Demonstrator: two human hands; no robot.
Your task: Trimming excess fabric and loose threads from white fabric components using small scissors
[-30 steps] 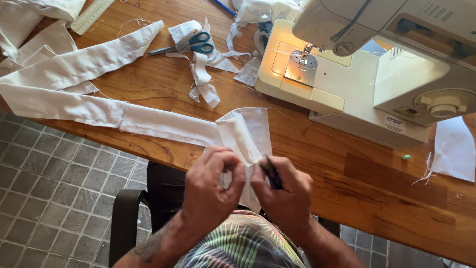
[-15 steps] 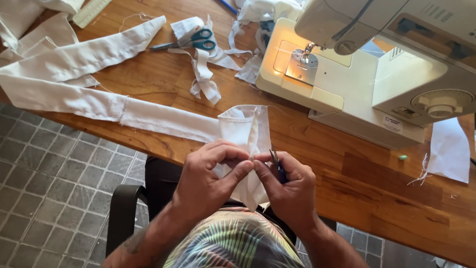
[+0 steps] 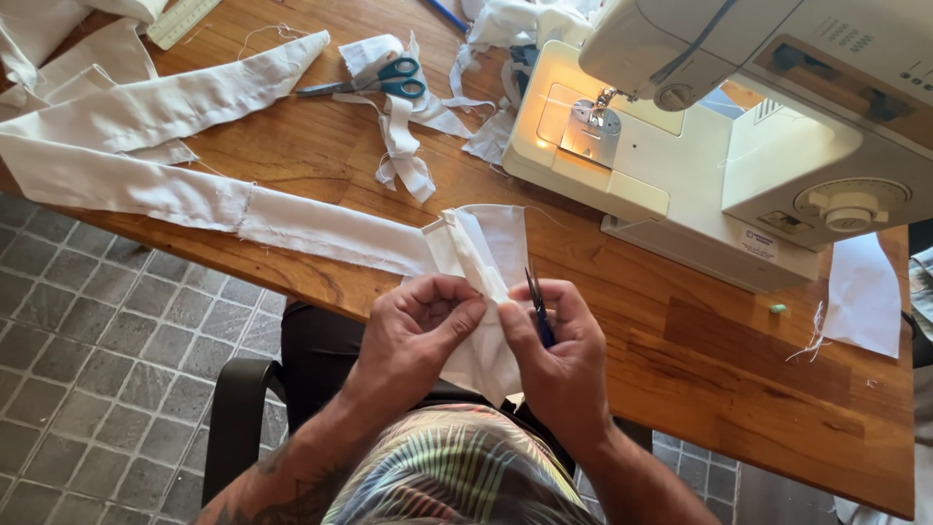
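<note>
Seam work on folded white cloth, small snips in hand

Item 1. White cloth piece (image 3: pixel 478 282): folded end of a long strip, lower centre of frame, half on the tabletop (image 3: pixel 622 331) edge, half hanging toward the lap. Strip runs off to the upper left.

Item 2. Left hand (image 3: pixel 420 326): fingers clenched on the cloth, thumb and forefinger pinching a fold just beside the blade tips.

Item 3. Right hand (image 3: pixel 559 355): fingers closed round small dark-handled snips (image 3: pixel 536 303), tips pointing up toward the cloth edge. Lower fingers seem to steady the cloth too; cannot tell for sure.

Item 4. Nearby, not touched: sewing machine (image 3: pixel 700 126), upper right, lamp lit; teal-handled scissors (image 3: pixel 374 80) on scraps, upper centre; more white strips (image 3: pixel 146 107) upper left; a loose white piece (image 3: pixel 863 297) far right; small green bit (image 3: pixel 777 309) on the wood.

Handling notes (judgement):
- Keep the fold taut btwn both hands so stitches stand proud of the weave.
- Work w/ tips only, short nips; slide one blade under thread, not under fabric.
- Blades lie v. close to the left thumb: keep the pinch a touch back from the cut line.
- Rest the cloth on the tabletop edge for support; the hanging part drags on the seam.
- Risk: nicking the cloth, since white thread is hard to read on white.
</note>
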